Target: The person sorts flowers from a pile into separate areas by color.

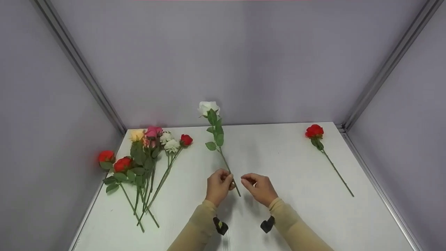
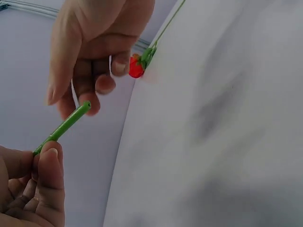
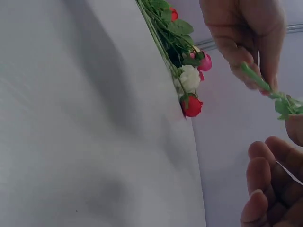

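A white rose on a green leafy stem stands over the middle of the table, its bloom towards the back wall. The left hand pinches its stem between thumb and fingers, low down near the cut end. In the left wrist view the bare stem end sticks out past the thumb. Just to the right of that end is the right hand, fingers loosely bent, with nothing in its grasp. A gap shows between it and the stem in the head view.
A bunch of red, yellow, pink and white flowers lies on the left of the white table, stems crossing. One red flower lies alone at the right. Grey panel walls enclose the back and sides.
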### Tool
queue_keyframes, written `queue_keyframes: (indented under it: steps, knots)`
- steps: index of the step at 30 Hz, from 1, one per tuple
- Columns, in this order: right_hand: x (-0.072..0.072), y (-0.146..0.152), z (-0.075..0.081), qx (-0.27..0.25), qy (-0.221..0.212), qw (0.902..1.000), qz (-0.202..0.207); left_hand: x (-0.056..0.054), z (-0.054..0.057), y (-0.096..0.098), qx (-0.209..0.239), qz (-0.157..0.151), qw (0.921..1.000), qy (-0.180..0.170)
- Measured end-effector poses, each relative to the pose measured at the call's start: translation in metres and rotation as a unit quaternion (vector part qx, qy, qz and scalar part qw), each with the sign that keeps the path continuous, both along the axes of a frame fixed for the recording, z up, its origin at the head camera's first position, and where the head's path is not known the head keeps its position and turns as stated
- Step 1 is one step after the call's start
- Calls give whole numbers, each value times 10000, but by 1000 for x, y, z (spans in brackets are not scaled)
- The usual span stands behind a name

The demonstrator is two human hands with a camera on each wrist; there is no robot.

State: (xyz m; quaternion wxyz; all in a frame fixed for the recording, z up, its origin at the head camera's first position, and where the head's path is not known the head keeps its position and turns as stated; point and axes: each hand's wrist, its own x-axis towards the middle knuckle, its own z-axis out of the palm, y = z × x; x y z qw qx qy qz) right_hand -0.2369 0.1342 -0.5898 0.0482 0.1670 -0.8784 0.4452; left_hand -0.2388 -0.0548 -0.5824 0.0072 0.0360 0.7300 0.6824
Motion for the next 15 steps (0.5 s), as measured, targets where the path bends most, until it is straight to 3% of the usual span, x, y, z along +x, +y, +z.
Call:
queue_keyframes:
  steps: [5, 11, 15]
  knots:
    - [5, -5, -1, -168, -306, 9992, 200, 0, -3, 17, 85, -13, 9999, -97]
    - [7, -5, 0, -238, -416, 9986, 221, 1, -7, 20, -85, -40, 9999, -138]
    - [8, -1, 0, -75, -342, 9992, 172, 0, -7, 16, -538, -183, 9982, 165]
